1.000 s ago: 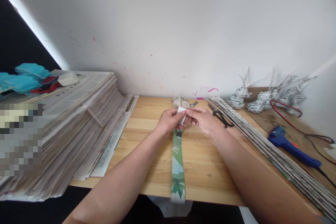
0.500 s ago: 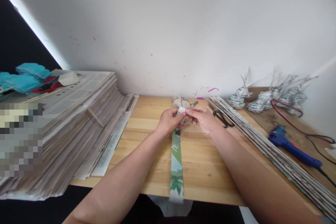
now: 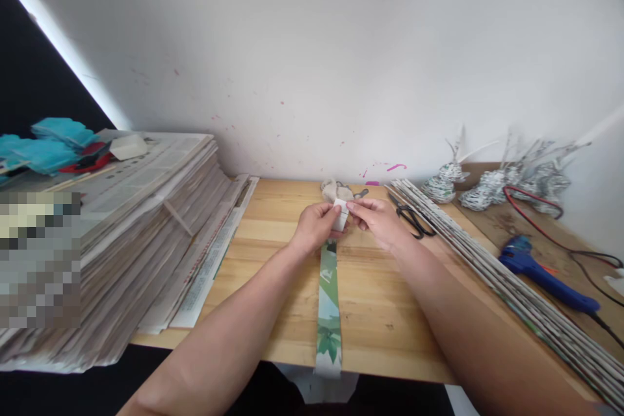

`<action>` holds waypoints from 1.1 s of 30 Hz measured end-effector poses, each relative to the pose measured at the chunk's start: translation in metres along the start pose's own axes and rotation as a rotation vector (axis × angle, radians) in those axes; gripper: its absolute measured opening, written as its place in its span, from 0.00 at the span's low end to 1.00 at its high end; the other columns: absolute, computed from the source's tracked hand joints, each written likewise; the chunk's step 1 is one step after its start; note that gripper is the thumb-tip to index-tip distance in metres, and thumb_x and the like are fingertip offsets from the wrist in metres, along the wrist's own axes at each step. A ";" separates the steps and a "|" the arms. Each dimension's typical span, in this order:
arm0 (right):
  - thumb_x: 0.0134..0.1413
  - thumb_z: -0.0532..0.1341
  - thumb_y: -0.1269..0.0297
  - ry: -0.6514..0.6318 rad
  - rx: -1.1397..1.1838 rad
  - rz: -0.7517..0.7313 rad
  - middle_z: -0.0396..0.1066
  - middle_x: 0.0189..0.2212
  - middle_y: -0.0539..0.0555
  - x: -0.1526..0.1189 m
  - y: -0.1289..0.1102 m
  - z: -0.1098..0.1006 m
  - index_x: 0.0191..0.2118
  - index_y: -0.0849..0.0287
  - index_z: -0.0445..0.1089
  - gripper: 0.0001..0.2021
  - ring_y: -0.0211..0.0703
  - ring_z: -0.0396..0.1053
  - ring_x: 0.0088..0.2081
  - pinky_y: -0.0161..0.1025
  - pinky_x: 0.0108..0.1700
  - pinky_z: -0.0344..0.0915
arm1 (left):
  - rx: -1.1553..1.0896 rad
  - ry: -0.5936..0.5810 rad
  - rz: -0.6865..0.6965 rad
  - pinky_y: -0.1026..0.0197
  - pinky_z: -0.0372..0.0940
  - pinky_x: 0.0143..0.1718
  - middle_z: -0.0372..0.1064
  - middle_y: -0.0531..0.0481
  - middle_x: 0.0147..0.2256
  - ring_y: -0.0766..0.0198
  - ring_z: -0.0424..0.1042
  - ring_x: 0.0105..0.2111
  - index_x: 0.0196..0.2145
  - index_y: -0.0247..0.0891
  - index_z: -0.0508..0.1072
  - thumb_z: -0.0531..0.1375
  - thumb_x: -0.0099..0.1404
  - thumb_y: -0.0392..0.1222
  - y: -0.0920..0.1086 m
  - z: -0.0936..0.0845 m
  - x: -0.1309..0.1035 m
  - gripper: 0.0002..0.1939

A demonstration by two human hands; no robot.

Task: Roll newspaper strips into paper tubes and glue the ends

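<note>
A long green and white paper strip (image 3: 329, 312) lies on the wooden table, its near end hanging slightly over the front edge. At its far end a white folded part (image 3: 340, 213) is raised between my hands. My left hand (image 3: 314, 226) pinches this part from the left, thumb on top. From the right, my right hand (image 3: 374, 220) pinches its edge between thumb and finger. Just beyond my hands lies a beige cloth-like bundle (image 3: 336, 190). Black scissors (image 3: 414, 220) rest to the right of my right hand.
A tall newspaper stack (image 3: 160, 208) fills the left, with blue pieces (image 3: 53, 143) on top. Long rolled paper sticks (image 3: 492, 273) run down the right. Beyond them are a blue glue gun (image 3: 546, 276), its cords and several woven paper shapes (image 3: 441, 183) by the wall.
The thumb of my left hand has shifted slightly left, and more of the white folded part shows between my hands. The strip on the table has hardly moved.
</note>
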State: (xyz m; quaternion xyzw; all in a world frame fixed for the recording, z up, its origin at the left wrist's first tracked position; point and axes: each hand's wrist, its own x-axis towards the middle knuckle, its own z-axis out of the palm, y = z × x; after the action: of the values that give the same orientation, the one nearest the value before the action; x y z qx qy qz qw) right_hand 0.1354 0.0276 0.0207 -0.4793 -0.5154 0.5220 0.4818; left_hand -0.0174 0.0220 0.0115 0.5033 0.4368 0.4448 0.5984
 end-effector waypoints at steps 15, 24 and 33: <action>0.38 0.69 0.55 0.051 0.010 0.013 0.63 0.17 0.47 0.001 0.000 0.001 0.28 0.63 0.74 0.15 0.30 0.56 0.19 0.32 0.19 0.49 | 0.038 0.007 0.061 0.58 0.71 0.29 0.71 0.48 0.26 0.63 0.72 0.26 0.30 0.35 0.71 0.58 0.61 0.49 -0.004 0.000 0.001 0.14; 0.36 0.70 0.52 0.110 -0.010 -0.002 0.64 0.16 0.47 0.002 0.006 0.003 0.26 0.61 0.70 0.17 0.32 0.58 0.18 0.31 0.18 0.48 | 0.069 -0.011 0.107 0.58 0.71 0.30 0.69 0.48 0.26 0.63 0.71 0.27 0.30 0.34 0.71 0.57 0.61 0.50 -0.007 0.002 0.000 0.14; 0.33 0.71 0.50 0.138 -0.004 -0.053 0.63 0.17 0.46 -0.001 0.007 0.009 0.22 0.60 0.65 0.20 0.32 0.58 0.19 0.31 0.18 0.49 | 0.061 -0.038 0.094 0.59 0.71 0.31 0.72 0.47 0.28 0.63 0.72 0.28 0.32 0.33 0.73 0.60 0.58 0.49 -0.006 0.004 -0.002 0.14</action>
State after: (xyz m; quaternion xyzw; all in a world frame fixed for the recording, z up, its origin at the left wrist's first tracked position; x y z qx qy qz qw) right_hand 0.1265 0.0260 0.0138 -0.5013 -0.4946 0.4736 0.5289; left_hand -0.0134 0.0190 0.0061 0.5496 0.4145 0.4493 0.5695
